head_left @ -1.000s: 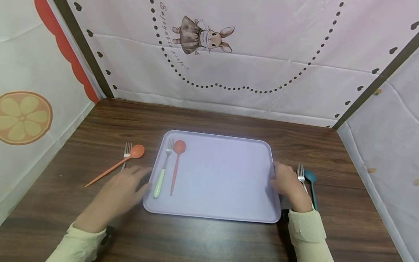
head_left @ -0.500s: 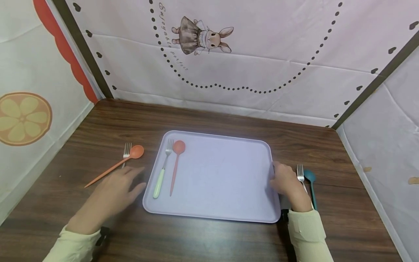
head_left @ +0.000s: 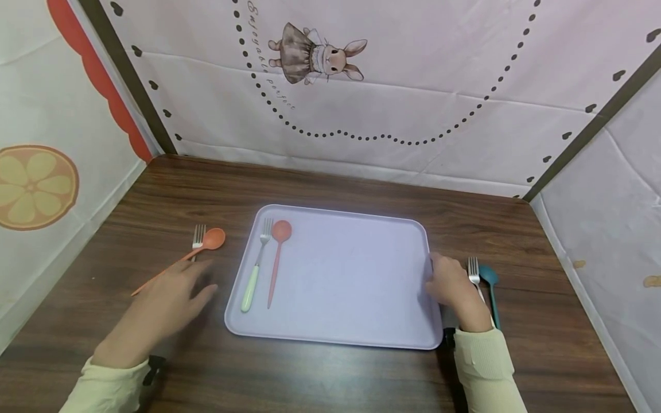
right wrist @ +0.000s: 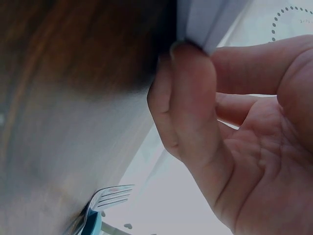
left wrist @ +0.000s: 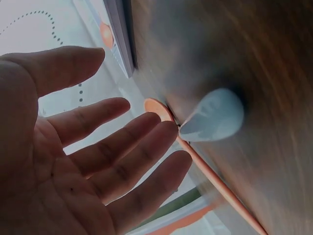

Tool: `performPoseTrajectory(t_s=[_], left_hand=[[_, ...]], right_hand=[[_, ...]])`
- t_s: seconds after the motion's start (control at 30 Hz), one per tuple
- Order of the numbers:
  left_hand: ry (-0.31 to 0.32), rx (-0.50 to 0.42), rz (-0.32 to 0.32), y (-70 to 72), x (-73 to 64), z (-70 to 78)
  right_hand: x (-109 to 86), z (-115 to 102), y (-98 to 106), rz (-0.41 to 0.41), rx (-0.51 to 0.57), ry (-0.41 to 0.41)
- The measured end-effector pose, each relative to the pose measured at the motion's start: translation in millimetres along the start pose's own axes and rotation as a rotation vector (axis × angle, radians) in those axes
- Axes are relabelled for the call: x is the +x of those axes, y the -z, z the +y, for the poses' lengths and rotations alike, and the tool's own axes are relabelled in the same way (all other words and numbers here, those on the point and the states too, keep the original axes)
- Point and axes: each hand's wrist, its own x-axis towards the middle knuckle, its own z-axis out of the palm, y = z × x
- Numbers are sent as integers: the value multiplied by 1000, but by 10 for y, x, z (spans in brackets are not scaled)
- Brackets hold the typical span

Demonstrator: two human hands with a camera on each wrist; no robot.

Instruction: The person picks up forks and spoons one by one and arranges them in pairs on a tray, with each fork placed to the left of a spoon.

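My left hand [head_left: 164, 304] hovers over the table left of the tray, fingers spread and holding nothing. Beneath it an orange spoon [head_left: 213, 238] lies across a fork [head_left: 198, 235], whose handle is covered by the hand in the head view. The left wrist view shows that fork's pale blue handle end [left wrist: 217, 116] close to the fingertips. With thumb and curled fingers my right hand [head_left: 450, 284] pinches the right rim of the lilac tray [head_left: 341, 275]. On the tray's left side lie a green-handled fork [head_left: 251, 281] and a coral spoon [head_left: 279, 252], side by side.
Right of my right hand, another fork [head_left: 474, 272] and a teal spoon [head_left: 489, 278] lie on the wooden table [head_left: 330, 376]. A printed cloth [head_left: 392, 80] hangs behind the table, with more cloth at both sides.
My left hand has moved left, away from the tray's left edge to above the orange spoon and fork. The right hand stays at the tray's rim, and the tray stays in place.
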Motion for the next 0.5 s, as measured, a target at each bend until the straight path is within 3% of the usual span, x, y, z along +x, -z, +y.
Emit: performPoseTrajectory(t_s=[0.2,0.5], left_hand=[[76,29,-47,34,-2,-22],[117,67,-12,17,-53,-101]], right_hand=[[1,-6,7,-6,7,-6],[9,-1,-9,-9,4,-17]])
